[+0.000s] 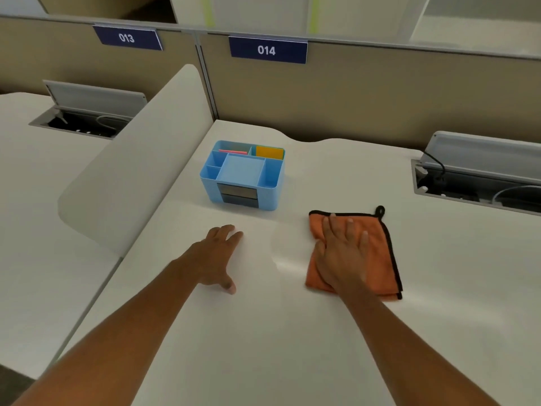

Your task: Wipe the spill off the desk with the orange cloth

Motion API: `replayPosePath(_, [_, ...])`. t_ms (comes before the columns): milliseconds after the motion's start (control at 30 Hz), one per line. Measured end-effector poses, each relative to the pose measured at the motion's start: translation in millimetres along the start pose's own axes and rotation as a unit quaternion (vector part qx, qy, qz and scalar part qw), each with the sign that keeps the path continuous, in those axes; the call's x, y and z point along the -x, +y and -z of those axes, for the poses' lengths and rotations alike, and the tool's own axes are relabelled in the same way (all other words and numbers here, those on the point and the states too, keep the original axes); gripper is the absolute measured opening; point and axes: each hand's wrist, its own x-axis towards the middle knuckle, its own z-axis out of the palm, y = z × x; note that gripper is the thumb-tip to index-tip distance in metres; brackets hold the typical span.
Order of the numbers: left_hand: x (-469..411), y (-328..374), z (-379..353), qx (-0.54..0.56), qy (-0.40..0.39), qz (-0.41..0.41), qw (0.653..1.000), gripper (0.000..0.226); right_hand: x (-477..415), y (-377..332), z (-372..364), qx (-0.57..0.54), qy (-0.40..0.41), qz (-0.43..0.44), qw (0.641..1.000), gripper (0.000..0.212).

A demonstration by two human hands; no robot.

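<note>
An orange cloth [377,253] with black trim and a hanging loop lies folded on the white desk [263,332], right of centre. My right hand [341,253] presses flat on the cloth's left half, fingers spread and pointing away from me. A faint glossy wet patch [288,253] shows on the desk just left of the cloth. My left hand [216,256] rests palm down on the bare desk, fingers apart, holding nothing, left of the wet patch.
A blue desk organiser [243,175] with a pink and a yellow item stands behind my hands. A white curved divider [131,177] borders the desk on the left. An open cable hatch [474,183] sits at the right. Beige partition panels labelled 013 and 014 stand behind.
</note>
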Motion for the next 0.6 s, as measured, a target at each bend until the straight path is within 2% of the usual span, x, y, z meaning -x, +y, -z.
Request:
replayPosePath(100, [0,0,2,0.001,0.009,0.001,1.000,0.137,-9,-40,-3,-0.003,-0.022,0.056,0.998,0.063])
replayPosePath(233, [3,-1,-2,0.014,0.018,0.017,1.000,0.140,26,-82,-13,-0.014,-0.044,0.155,0.987,0.063])
replayPosePath(367, [4,-4,-5,0.018,0.026,0.018,0.999,0.144,83,-62,-10,-0.035,-0.069,0.212,0.974,0.063])
replayPosePath(467, [5,1,-1,0.017,0.027,0.008,0.999,0.144,102,-10,-10,-0.024,-0.034,0.155,0.987,0.062])
replayPosePath(533, [7,2,1,0.013,0.024,0.010,1.000,0.144,91,18,-6,-0.010,0.005,0.082,0.997,0.061])
replayPosePath(600, [7,3,4,0.008,0.019,0.010,1.000,0.144,64,30,-4,-0.004,0.009,0.017,1.000,0.062])
